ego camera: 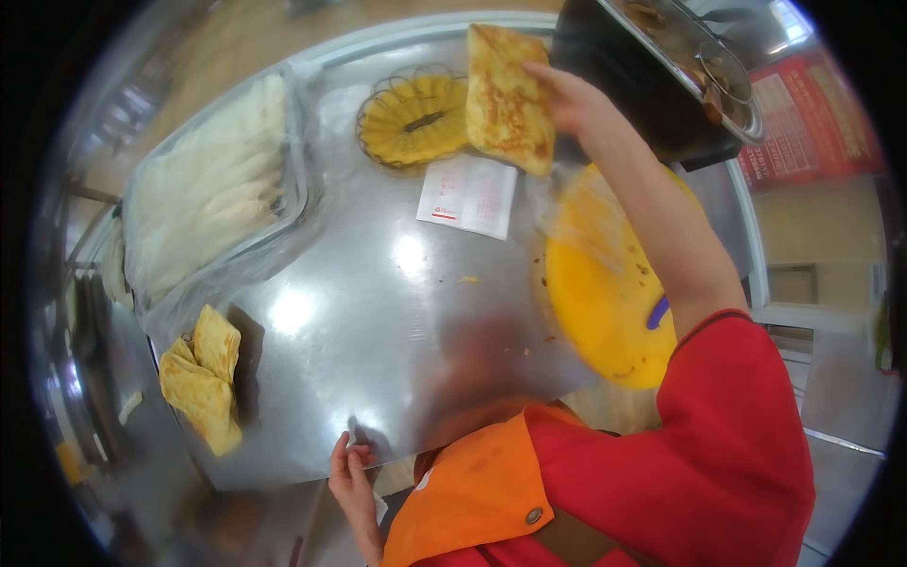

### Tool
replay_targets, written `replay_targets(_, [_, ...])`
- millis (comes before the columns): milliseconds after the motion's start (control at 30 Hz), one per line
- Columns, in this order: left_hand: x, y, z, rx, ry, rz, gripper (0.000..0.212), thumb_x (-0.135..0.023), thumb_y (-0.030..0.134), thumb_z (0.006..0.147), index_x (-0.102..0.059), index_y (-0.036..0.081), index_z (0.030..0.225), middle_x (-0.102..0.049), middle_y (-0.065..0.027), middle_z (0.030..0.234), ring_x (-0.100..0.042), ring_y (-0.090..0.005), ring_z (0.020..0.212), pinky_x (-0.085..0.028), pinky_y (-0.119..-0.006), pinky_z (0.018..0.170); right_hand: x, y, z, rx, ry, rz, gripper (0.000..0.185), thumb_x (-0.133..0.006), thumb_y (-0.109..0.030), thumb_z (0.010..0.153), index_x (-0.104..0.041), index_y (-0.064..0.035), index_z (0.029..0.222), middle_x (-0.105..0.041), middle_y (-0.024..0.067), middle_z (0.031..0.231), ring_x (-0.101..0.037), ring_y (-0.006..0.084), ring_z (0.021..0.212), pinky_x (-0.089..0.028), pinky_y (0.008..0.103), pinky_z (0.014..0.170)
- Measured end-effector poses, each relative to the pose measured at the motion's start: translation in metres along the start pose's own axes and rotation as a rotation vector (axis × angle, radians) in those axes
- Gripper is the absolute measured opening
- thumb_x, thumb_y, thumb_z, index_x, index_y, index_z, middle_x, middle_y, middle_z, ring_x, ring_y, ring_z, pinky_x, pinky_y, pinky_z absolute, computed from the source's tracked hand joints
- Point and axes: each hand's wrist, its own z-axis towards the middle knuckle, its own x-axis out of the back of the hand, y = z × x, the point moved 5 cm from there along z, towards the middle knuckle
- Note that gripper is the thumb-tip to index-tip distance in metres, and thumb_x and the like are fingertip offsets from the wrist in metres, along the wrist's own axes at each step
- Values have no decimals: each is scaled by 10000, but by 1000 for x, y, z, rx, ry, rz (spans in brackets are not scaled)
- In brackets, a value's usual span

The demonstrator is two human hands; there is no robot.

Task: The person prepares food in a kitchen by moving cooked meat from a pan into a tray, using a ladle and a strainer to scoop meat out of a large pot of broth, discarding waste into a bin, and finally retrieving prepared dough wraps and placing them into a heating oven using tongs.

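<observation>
My right hand point(574, 99) grips the right edge of a browned, rectangular flatbread point(506, 96) at the far side of the metal table point(354, 283). The flatbread is held up beside a yellow wire basket point(404, 127), covering its right end. Below them a white paper bag point(468, 195) with red print lies flat. My left hand point(354, 471) is at the table's near edge, its fingers loosely bent and apart, with nothing clear between them. A bit of white material shows behind it. A second flatbread point(205, 383), folded, rests at the table's left edge.
A plastic-covered tray point(212, 184) of pale dough strips sits at the left. On the right, a round yellow board point(602, 312) bears crumbs, clear plastic and a purple handle point(657, 313). A dark box-shaped vessel point(609, 71) with a metal strainer point(723, 67) stands behind it.
</observation>
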Motion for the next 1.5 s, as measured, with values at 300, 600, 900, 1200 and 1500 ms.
replay_targets(300, [-91, 113, 39, -201, -295, -214, 387, -453, 39, 854, -406, -10, 1236, -567, -94, 967, -545, -139, 827, -448, -258, 728, -60, 126, -127, -88, -154, 153, 297, -605, -74, 769, -524, 38, 1031, -594, 153, 1004, -585, 248, 921, -482, 367, 818])
replay_targets(600, [-123, 114, 48, -26, -358, -642, 358, -484, 40, 828, -412, -22, 1173, -535, -103, 1072, -525, -164, 958, -435, -281, 804, -7, 102, -155, 299, 89, -671, 466, -653, -198, 748, -501, -48, 1163, -565, 81, 1060, -557, 177, 883, -440, 279, 818])
replay_targets(900, [-111, 82, 61, 15, -285, -521, 291, -502, 51, 835, -474, -19, 1116, -574, -93, 1021, -564, -159, 884, -456, -265, 759, 117, 33, -140, 282, 511, -1244, 401, -603, -189, 777, -505, -54, 1142, -579, 60, 996, -533, 177, 914, -441, 277, 766])
replay_targets(1200, [-122, 83, 57, 109, -325, -623, 334, -510, 36, 819, -460, -28, 1143, -564, -99, 1047, -549, -163, 921, -445, -278, 784, 81, 10, -97, 304, 226, -3, 137, -573, -91, 797, -551, -71, 931, -581, 53, 831, -559, 149, 768, -443, 274, 635])
replay_targets(1500, [-113, 76, 51, 62, -280, -672, 330, -495, 38, 820, -461, -21, 1142, -575, -108, 1028, -572, -164, 888, -469, -281, 764, 74, 20, -98, 311, -74, 9, 57, -577, -38, 775, -534, -75, 779, -597, 98, 896, -567, 180, 827, -448, 273, 677])
